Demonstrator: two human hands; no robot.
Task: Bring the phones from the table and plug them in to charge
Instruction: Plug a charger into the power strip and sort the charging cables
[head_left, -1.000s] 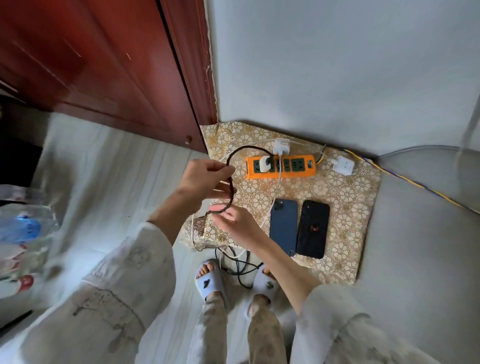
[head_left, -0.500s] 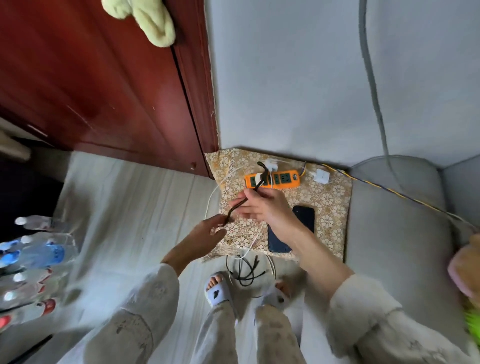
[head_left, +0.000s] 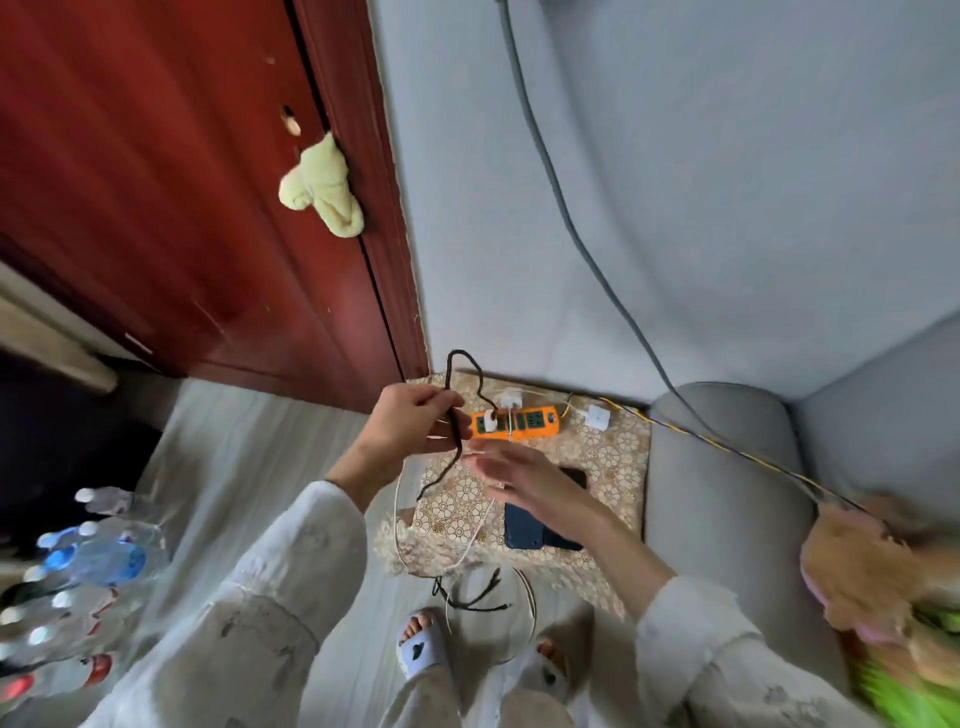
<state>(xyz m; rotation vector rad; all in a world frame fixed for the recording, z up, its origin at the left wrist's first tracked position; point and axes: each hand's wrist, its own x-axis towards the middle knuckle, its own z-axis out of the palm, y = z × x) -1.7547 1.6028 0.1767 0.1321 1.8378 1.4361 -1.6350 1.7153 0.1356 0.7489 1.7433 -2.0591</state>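
1. We see the fingers (head_left: 441, 402) of our left hand (head_left: 410, 426) curled around a black cable (head_left: 456, 441), pinching it just in front of the power strip.
2. The fingers (head_left: 485, 462) of our right hand (head_left: 519, 480) are spread wide and hold nothing firmly; a thin white cable (head_left: 480, 525) runs just under the palm, and we cannot tell whether it touches the skin.
3. Above the left hand the black cable loops up, then runs down to a white plug (head_left: 490, 418) seated at the left end of the orange power strip (head_left: 527, 423). Below the hand its free end hangs loose over the cloth.
4. A 2nd white charger (head_left: 510, 401) sits just behind the strip, and a 3rd white adapter (head_left: 596, 417) lies to its right, apart from it.
5. The 2 phones lie side by side on the desk (head_left: 618, 467), which is covered with a gold flower-patterned cloth. The dark blue phone (head_left: 522, 530) is on the left, and the black phone (head_left: 574, 475) is mostly hidden behind our right wrist. Neither shows a cable in it.
6. The white cable drops over the front edge of the desk to the floor, where more black cables (head_left: 475, 603) lie tangled near our slippered feet (head_left: 418, 644).
7. A grey sofa (head_left: 717, 519) stands against the right side of the desk, a dark red door (head_left: 182, 208) is to the left with a pale yellow cloth (head_left: 322, 187) hanging on it, and water bottles (head_left: 93, 556) blur at the far left.
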